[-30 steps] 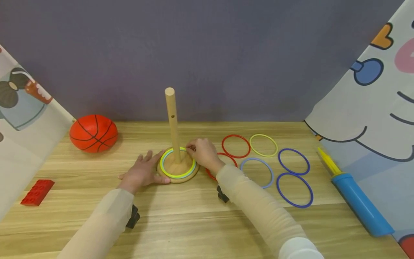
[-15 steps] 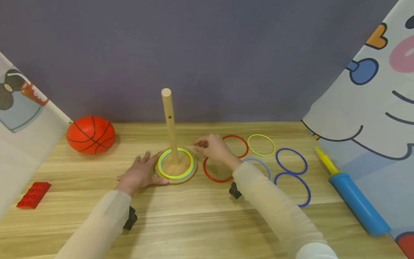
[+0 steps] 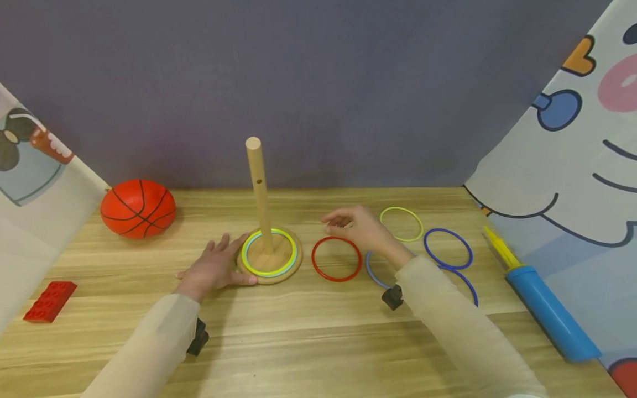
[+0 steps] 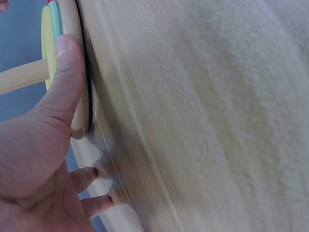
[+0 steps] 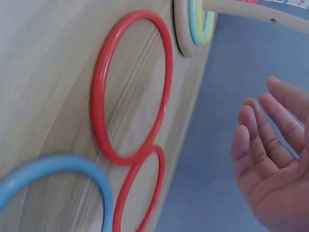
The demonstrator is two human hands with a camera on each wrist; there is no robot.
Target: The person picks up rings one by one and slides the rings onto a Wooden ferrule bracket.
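A wooden post (image 3: pixel 260 193) rises from a round wooden base (image 3: pixel 257 260). Around its foot lie a yellow ring (image 4: pixel 46 34) and a light blue-green ring (image 4: pixel 56 21), stacked flat. My left hand (image 3: pixel 211 270) is spread beside the base, its thumb resting along the rim and other fingertips on the table. My right hand (image 3: pixel 365 229), fingers loosely bent and holding nothing, hovers over the rings to the right. Just left of it lies a red ring (image 3: pixel 337 280). The right wrist view shows a second red ring (image 5: pixel 162 169), hidden by the hand in the head view, and a blue ring (image 5: pixel 55 163).
A yellow ring (image 3: pixel 396 208) and two dark blue rings, one farther (image 3: pixel 443 230) and one nearer (image 3: pixel 469 282), lie at right. Beyond them is a blue pump (image 3: pixel 552 312) with a yellow nozzle. A red ball (image 3: pixel 138 209) and red toy brick (image 3: pixel 51 302) are at left.
My right hand has let go at the stacked rings on the base and moved right, over the loose rings. My left hand stays at the base.
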